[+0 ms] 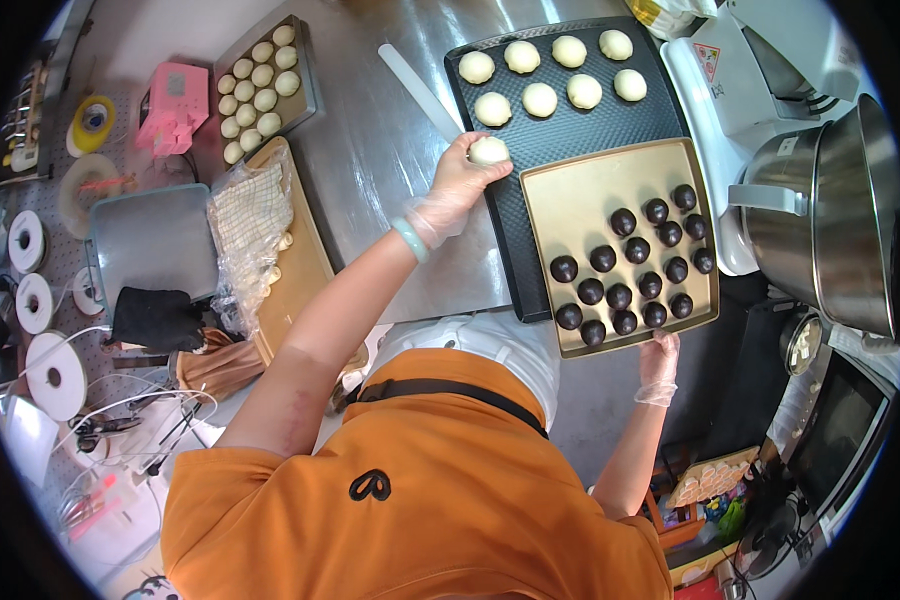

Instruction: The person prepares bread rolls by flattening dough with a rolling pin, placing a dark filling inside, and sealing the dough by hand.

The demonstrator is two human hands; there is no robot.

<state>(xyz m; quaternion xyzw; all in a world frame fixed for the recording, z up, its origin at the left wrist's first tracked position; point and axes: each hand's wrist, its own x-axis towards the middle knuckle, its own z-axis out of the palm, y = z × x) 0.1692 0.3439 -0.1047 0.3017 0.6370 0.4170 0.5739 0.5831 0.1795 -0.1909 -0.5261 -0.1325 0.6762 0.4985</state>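
Note:
My left hand (461,176), in a clear plastic glove, holds a pale round dough ball (489,151) over the left edge of a black textured baking tray (562,135). Several similar dough balls (539,100) sit in two rows at the far end of that tray. A square gold baking pan (570,195) overlaps the black tray's near right part. Dark brown filling balls (637,250) lie in rows in the pan, mostly towards its near and right sides. My right hand (658,360), also gloved, grips the pan's near rim; part of its fingers is hidden beneath.
A white rolling pin (420,91) lies on the steel table (367,165), touching the black tray. At left stand a pan of dough balls (244,91) and a tray (300,247) with plastic-covered dough pieces (251,210). A steel mixing bowl (817,210) and white machine (709,97) border the right.

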